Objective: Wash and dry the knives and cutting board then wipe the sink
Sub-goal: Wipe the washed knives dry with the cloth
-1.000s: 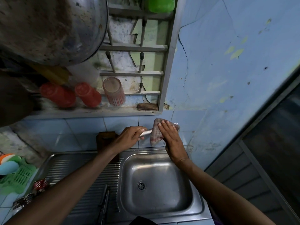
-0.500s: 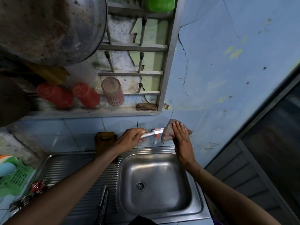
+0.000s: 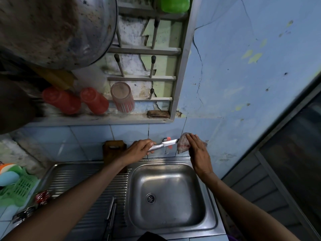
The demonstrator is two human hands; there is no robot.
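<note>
My left hand (image 3: pixel 139 149) grips the metal handle of a knife (image 3: pixel 164 144), whose pale blade points right above the back of the steel sink (image 3: pixel 173 221). My right hand (image 3: pixel 198 152) holds a checked cloth (image 3: pixel 182 145) folded around the blade's tip. A brown wooden cutting board (image 3: pixel 113 149) leans upright against the tiled wall, behind my left forearm. More dark utensils (image 3: pixel 111 214) lie on the ribbed drainboard; I cannot tell what they are.
A tap with a red handle (image 3: pixel 168 138) sticks out of the wall behind the knife. A wall rack (image 3: pixel 144 79) holds red cups and a glass. A large metal pot (image 3: pixel 52 28) hangs top left. A green basket (image 3: pixel 19 186) sits at the left.
The cloth and my right hand have slid right along the blade, from covering most of it to covering only the tip. The left hand has held the handle still.
</note>
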